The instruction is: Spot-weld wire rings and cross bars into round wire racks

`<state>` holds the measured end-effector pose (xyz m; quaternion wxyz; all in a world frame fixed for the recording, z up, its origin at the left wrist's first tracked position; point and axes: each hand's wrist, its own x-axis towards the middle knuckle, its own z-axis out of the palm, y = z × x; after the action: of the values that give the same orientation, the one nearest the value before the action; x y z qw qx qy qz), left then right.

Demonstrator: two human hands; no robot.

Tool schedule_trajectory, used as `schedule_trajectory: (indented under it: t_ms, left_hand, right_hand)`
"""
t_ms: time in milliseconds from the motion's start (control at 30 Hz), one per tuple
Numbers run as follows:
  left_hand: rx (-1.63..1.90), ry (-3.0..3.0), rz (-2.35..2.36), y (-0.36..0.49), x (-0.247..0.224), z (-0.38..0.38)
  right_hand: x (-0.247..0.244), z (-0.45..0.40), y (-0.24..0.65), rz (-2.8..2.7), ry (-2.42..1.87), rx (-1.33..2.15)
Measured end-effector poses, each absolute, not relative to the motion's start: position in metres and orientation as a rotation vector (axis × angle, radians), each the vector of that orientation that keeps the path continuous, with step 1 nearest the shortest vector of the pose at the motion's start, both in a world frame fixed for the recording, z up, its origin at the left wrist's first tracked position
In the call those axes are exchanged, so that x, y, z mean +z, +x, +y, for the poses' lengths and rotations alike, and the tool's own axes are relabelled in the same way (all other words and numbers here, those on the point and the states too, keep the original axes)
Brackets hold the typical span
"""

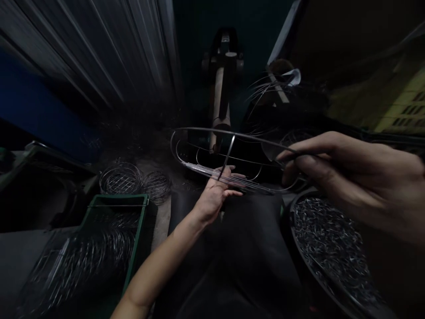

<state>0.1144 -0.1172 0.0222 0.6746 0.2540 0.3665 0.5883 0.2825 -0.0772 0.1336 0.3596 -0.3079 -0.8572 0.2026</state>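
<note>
The person's right hand pinches the rim of a thin, oval, grey metal-wire frame spanning the gap to the left hand, whose outstretched fingers meet its straight rods, grip unclear. A slack pinch could let the slender loop twist. Beyond the left hand stands a pale, cylindrical bar.

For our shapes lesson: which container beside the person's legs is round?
The dark tub at right, holding small metal pieces: it curves, while the green crate at left has straight edges.
</note>
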Motion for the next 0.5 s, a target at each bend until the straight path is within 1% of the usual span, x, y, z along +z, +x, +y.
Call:
schedule_trajectory:
  t_ms: [100, 233, 300, 367, 433, 500]
  left_hand:
    - [1.356, 0.512, 0.739, 0.118, 0.018, -0.120]
    - [1.537, 0.391, 0.692, 0.124, -0.004, -0.120]
    - [1.629, 0.401, 0.707, 0.123, -0.019, -0.117]
    - [1.672, 0.447, 0.730, 0.120, -0.033, -0.114]
    - [1.654, 0.469, 0.759, 0.113, -0.043, -0.111]
    - [1.612, 0.474, 0.797, 0.106, -0.049, -0.107]
  right_hand:
    - [0.130, -0.084, 0.281, -2.276, -0.722, 0.422]
    - [0.103, -0.107, 0.269, -2.554, -0.465, 0.298]
    - [0.088, -0.122, 0.263, -2.660, -0.351, 0.294]
    - [0.077, -0.130, 0.263, -2.653, -0.314, 0.349]
    - [0.068, -0.124, 0.272, -2.484, -0.426, 0.378]
    - [0.056, -0.104, 0.286, -2.190, -0.725, 0.363]
